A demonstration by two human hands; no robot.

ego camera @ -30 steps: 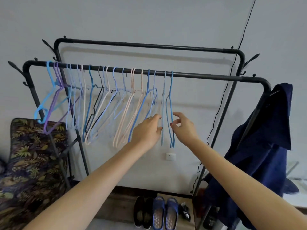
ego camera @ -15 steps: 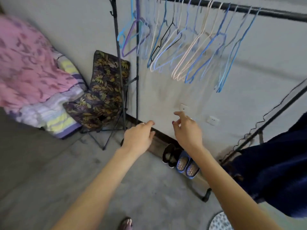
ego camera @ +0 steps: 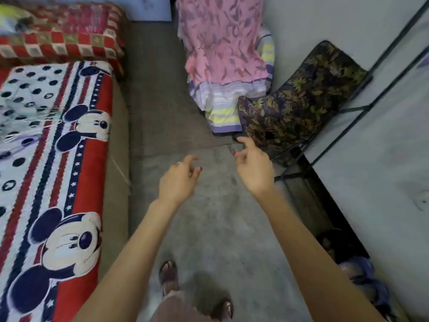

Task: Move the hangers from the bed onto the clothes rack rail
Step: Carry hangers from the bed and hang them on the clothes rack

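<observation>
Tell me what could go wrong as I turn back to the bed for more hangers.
Both hands, left and right, are empty over the floor, so nothing can drop yet. The remaining hangers look like a blurred, overlapping pile on the bed, so grabbing one may drag others off the edge. The folding chair and the rack's black legs stand close by your right side, a possible trip or snag.

I see a grey floor point(ego camera: 209, 228) with a bed point(ego camera: 116, 140) on its left side. A cartoon mouse sheet point(ego camera: 69, 159) covers the bed. Some blurry hangers point(ego camera: 21, 126) lie on the sheet. A red checked blanket point(ego camera: 62, 40) lies at the far end.
</observation>
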